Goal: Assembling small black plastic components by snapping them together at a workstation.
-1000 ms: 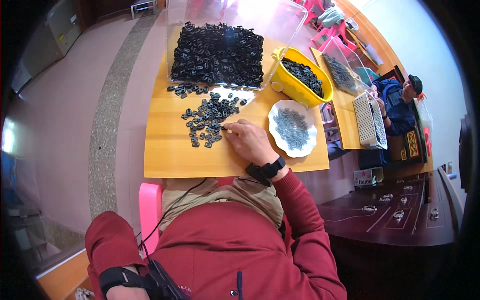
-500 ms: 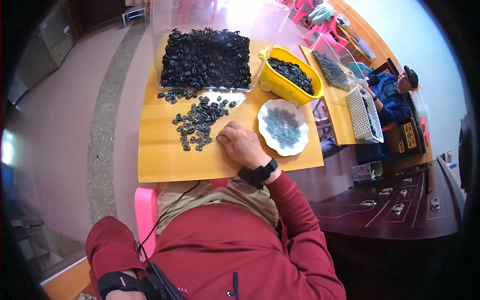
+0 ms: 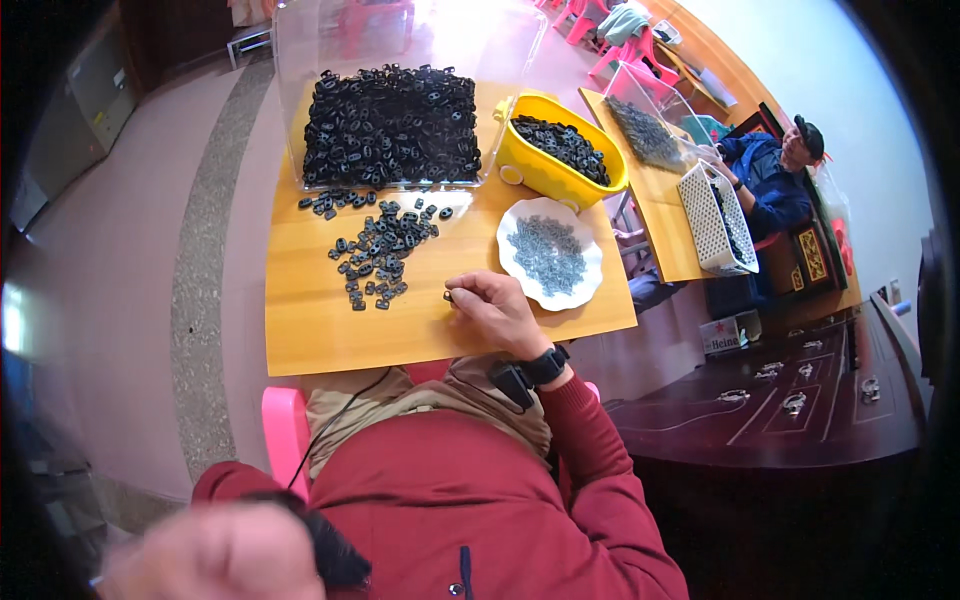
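My right hand (image 3: 492,308) is over the near part of the wooden table (image 3: 320,340), thumb and fingertips pinched on a small black plastic piece (image 3: 449,296). To its left lies a loose pile of like black pieces (image 3: 385,245). On its other side sits a white scalloped plate (image 3: 591,285) heaped with small clear-grey pieces (image 3: 548,252). My left hand (image 3: 215,555) is raised close at the lower left, smeared by motion, so its fingers cannot be made out.
Behind the pile, a large clear bin (image 3: 285,150) holds many black pieces; a yellow tub (image 3: 530,175) with more stands beside it. At a second table (image 3: 672,235) a person in dark blue (image 3: 775,165) sits by a white perforated basket (image 3: 705,225). A dark panelled surface (image 3: 770,410) fills the lower right.
My left hand has come up into view at the lower left. My right hand has drawn slightly away from the pile, toward me. The whole view has shifted a little.
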Demonstrator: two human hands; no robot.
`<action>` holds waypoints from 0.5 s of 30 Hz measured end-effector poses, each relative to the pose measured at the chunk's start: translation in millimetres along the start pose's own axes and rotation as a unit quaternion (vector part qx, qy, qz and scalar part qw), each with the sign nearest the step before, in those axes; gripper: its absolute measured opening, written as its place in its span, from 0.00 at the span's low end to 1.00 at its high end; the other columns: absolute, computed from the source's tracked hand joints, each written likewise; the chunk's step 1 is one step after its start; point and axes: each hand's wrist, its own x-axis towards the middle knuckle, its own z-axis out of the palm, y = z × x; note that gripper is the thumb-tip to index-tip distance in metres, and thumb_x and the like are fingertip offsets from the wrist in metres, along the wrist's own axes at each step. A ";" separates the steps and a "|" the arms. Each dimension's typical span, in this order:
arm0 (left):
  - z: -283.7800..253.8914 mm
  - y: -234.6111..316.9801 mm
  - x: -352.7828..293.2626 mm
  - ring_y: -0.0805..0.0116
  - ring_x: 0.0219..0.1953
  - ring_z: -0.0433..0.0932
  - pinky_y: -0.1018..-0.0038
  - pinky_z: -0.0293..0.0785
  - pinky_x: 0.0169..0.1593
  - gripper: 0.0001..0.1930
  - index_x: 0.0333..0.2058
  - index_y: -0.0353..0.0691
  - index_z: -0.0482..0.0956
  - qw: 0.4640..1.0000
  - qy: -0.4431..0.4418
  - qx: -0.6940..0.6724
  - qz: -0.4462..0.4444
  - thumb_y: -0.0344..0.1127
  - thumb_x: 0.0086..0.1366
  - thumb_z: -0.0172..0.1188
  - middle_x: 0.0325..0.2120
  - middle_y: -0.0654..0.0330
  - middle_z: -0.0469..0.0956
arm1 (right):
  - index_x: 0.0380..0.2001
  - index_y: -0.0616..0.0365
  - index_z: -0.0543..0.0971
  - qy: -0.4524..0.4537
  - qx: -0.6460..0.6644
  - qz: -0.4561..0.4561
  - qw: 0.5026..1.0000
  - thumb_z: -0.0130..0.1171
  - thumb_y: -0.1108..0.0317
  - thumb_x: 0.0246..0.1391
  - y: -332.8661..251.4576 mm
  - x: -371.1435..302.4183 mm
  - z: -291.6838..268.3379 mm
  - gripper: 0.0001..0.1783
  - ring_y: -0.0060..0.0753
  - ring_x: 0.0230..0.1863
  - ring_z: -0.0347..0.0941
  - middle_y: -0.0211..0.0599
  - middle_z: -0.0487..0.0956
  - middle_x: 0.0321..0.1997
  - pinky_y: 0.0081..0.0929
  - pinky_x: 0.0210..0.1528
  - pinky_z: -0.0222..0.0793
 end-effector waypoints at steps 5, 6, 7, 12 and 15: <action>-51.7 -64.2 -82.9 0.77 0.36 0.73 0.78 0.74 0.39 0.17 0.45 0.33 0.71 0.788 -0.132 0.250 -0.547 0.17 0.56 0.60 0.34 0.63 0.72 | 0.43 0.70 0.76 0.008 0.267 0.070 0.961 0.56 0.75 0.57 -28.2 -21.5 0.0 0.12 0.27 0.33 0.78 0.35 0.79 0.36 0.21 0.38 0.78; -57.0 -75.4 -93.7 0.78 0.36 0.73 0.79 0.74 0.39 0.18 0.46 0.33 0.71 0.742 -0.141 0.272 -0.596 0.21 0.56 0.63 0.34 0.63 0.72 | 0.43 0.70 0.76 0.001 0.272 0.068 0.960 0.56 0.75 0.57 -32.2 -23.4 0.2 0.12 0.27 0.33 0.78 0.35 0.79 0.36 0.21 0.38 0.78; -63.4 -82.6 -104.2 0.77 0.36 0.74 0.80 0.73 0.39 0.16 0.45 0.32 0.72 0.713 -0.131 0.289 -0.625 0.25 0.58 0.63 0.35 0.62 0.73 | 0.43 0.69 0.76 -0.003 0.283 0.057 0.958 0.57 0.76 0.57 -36.9 -24.6 1.3 0.12 0.28 0.34 0.79 0.36 0.79 0.36 0.22 0.39 0.78; -88.5 -96.3 -128.5 0.79 0.31 0.75 0.81 0.74 0.35 0.10 0.41 0.32 0.75 0.667 -0.139 0.263 -0.683 0.30 0.62 0.60 0.32 0.63 0.77 | 0.43 0.69 0.76 -0.009 0.286 0.029 0.958 0.57 0.78 0.56 -37.9 -28.5 4.1 0.11 0.33 0.36 0.80 0.41 0.80 0.37 0.26 0.40 0.79; -88.0 -95.4 -127.9 0.78 0.30 0.75 0.81 0.74 0.35 0.09 0.39 0.33 0.75 0.638 -0.144 0.217 -0.725 0.30 0.63 0.60 0.30 0.63 0.77 | 0.42 0.70 0.76 -0.019 0.294 0.021 0.955 0.57 0.78 0.56 -38.1 -28.9 7.7 0.11 0.32 0.35 0.80 0.42 0.80 0.37 0.26 0.40 0.79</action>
